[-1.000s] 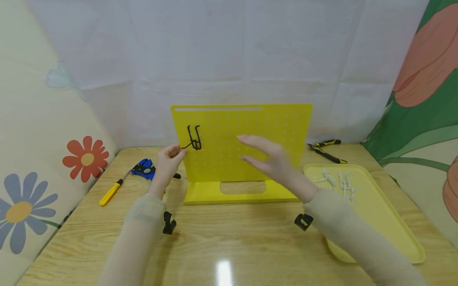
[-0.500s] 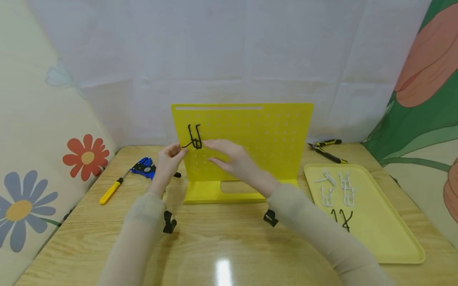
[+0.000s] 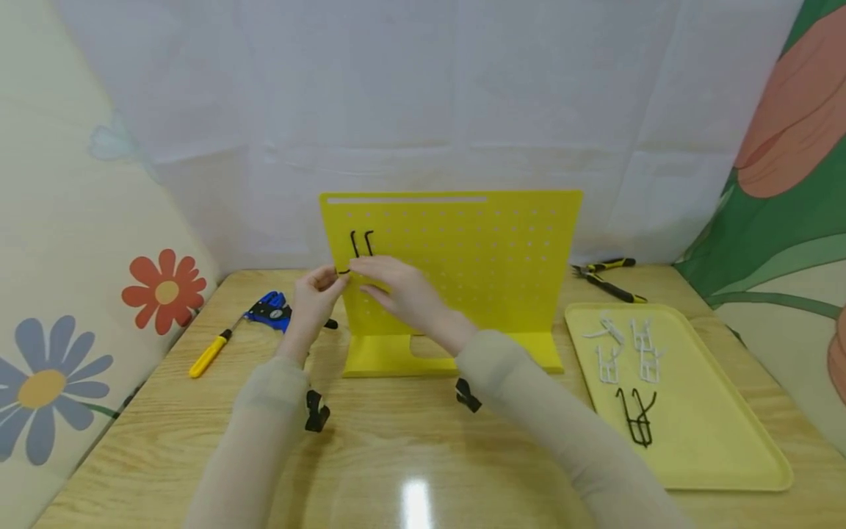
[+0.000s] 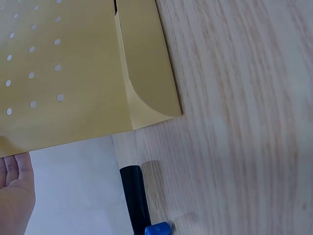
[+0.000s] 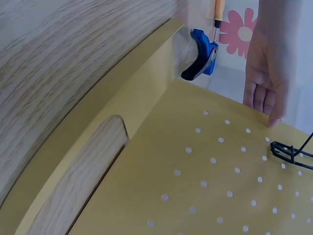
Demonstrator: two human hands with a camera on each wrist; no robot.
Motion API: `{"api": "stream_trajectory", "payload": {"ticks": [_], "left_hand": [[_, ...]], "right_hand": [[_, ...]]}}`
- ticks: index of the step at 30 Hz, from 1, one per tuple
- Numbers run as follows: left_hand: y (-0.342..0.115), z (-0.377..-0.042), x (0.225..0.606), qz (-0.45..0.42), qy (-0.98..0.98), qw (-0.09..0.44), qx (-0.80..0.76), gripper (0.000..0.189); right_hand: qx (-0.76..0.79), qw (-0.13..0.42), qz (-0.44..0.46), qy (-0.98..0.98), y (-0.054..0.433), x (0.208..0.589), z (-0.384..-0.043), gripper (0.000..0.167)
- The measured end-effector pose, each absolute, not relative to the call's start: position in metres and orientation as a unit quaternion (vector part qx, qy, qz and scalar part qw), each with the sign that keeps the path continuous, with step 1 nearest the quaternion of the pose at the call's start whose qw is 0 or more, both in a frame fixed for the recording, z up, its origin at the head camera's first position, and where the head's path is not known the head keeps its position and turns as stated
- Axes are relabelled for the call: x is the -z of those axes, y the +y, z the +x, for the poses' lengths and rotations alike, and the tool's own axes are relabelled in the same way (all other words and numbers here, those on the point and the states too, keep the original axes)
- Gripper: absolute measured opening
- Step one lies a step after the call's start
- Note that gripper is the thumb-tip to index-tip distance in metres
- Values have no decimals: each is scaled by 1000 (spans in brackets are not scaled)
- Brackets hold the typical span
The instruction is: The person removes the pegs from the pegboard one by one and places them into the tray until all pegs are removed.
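A yellow pegboard [image 3: 476,279] stands upright on its base at the middle of the table. My left hand [image 3: 313,300] pinches its left edge, thumb on the front and fingers behind, as the right wrist view also shows. A black double-prong wire hook [image 3: 354,244] is at the board's upper left. My right hand [image 3: 403,294] is over the hook's lower part and hides it in the head view; its fingers look extended, with the thumb apart. In the right wrist view part of the black hook [image 5: 288,152] shows, but the right hand does not.
A yellow tray [image 3: 714,441] at the right holds several white wire hooks [image 3: 608,365] and a black one [image 3: 638,422]. Yellow-black pliers [image 3: 608,283] lie behind it. Left of the board are a blue wire stripper [image 3: 271,311] and a yellow-handled screwdriver [image 3: 210,356].
My right hand has moved left across the front of the board to the black hook and now covers its lower part. The left hand has stayed at the board's edge.
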State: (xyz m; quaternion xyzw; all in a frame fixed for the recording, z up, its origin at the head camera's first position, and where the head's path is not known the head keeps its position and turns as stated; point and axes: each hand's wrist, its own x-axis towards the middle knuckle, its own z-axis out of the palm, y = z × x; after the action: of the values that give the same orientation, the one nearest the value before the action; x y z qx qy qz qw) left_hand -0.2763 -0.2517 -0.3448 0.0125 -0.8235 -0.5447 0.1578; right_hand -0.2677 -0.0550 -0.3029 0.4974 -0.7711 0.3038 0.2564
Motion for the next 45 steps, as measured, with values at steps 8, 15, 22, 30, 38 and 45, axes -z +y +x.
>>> {"api": "stream_trajectory", "payload": {"ticks": [8, 15, 22, 30, 38, 45], "left_hand": [[-251, -275, 344, 12, -830, 149, 537, 44], [-252, -276, 344, 14, -831, 140, 538, 46], [-251, -275, 342, 8, -832, 139, 537, 44], [-249, -273, 341, 4, -832, 148, 534, 42], [-251, -271, 342, 3, -829, 140, 541, 45], [-252, -273, 344, 5, -828, 148, 541, 42]], "right_hand": [[-324, 250, 495, -767, -73, 299, -269, 30], [-326, 260, 486, -768, -79, 298, -272, 22], [-335, 268, 486, -761, -79, 299, -276, 17], [-325, 282, 503, -750, -77, 296, -275, 15], [-317, 299, 512, -740, -77, 294, -273, 13], [-301, 310, 515, -740, -77, 292, -270, 14]]}}
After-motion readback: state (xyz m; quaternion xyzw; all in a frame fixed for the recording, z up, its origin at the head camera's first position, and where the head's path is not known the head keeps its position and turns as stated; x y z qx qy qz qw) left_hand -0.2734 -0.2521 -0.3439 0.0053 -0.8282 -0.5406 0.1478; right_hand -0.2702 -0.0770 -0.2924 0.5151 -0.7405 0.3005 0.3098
